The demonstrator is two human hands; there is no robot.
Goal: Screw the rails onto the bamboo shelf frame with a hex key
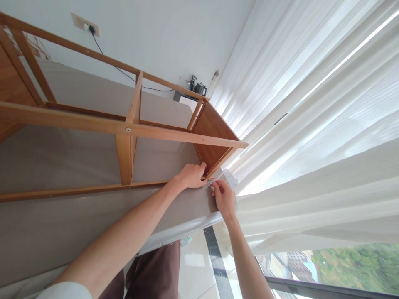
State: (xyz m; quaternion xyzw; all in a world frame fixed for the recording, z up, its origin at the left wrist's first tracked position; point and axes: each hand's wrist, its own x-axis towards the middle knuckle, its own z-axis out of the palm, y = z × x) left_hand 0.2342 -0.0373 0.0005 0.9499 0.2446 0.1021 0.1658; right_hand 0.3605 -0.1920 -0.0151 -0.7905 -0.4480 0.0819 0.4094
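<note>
My left hand (193, 176) is curled round the frame (77, 122) at its lower corner; my right hand (225, 197), fingertips pinched together, grips a small metal piece (209, 182) there.

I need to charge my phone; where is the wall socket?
In the head view, the wall socket is at the upper left, on the white wall above the wooden frame, with a black plug in it.
</note>
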